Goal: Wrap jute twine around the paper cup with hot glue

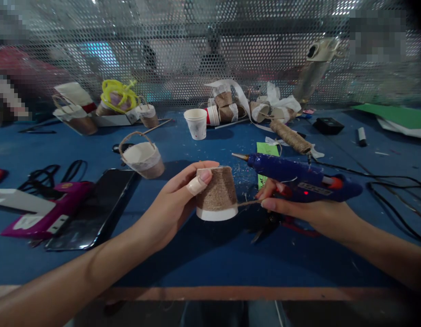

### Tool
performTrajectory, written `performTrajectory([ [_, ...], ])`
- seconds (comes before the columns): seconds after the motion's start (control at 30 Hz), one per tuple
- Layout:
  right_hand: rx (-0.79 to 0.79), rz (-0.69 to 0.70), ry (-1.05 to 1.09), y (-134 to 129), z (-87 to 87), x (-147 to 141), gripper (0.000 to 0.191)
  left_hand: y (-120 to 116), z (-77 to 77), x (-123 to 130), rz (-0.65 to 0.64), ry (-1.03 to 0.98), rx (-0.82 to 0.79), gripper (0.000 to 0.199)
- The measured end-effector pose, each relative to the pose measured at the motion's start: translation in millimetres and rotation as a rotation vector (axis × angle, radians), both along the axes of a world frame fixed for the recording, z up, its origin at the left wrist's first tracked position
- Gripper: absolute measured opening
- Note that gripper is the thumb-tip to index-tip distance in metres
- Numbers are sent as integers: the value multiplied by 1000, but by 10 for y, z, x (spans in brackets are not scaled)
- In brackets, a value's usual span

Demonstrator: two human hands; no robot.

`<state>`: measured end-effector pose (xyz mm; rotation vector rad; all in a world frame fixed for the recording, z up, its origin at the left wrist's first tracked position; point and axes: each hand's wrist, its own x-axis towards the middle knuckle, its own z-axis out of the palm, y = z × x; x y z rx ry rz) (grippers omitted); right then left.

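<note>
My left hand (183, 195), a plaster on its thumb, grips a paper cup (217, 215) wound with brown jute twine (218, 188). The cup is held wide end down, and a white band shows bare along its lower edge. From that edge a strand runs taut to my right hand (282, 204), which pinches it between thumb and fingers. The same hand holds a blue hot glue gun (288, 175), its nozzle pointing left above the cup and apart from it. A red light glows on the gun. Scissors (270, 222) lie beneath the right hand, partly hidden.
A small twine-covered basket (145, 159) stands at left, near a phone (94, 209) and a purple glue gun (57, 209). White paper cups (196, 123), more wrapped cups (227, 106) and a twine roll (290, 136) sit farther back. A black cord (353, 172) trails right.
</note>
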<state>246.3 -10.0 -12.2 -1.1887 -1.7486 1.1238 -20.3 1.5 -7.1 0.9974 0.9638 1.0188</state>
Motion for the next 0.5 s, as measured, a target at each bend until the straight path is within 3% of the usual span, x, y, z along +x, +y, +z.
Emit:
performTrajectory([
  [0.3, -38, -37, -62, -13, 31, -4, 30, -4, 21, 22, -20, -24, 0, 29],
  [0.5, -88, -59, -5, -26, 26, -23, 26, -6, 27, 24, -52, -20, 21, 31],
])
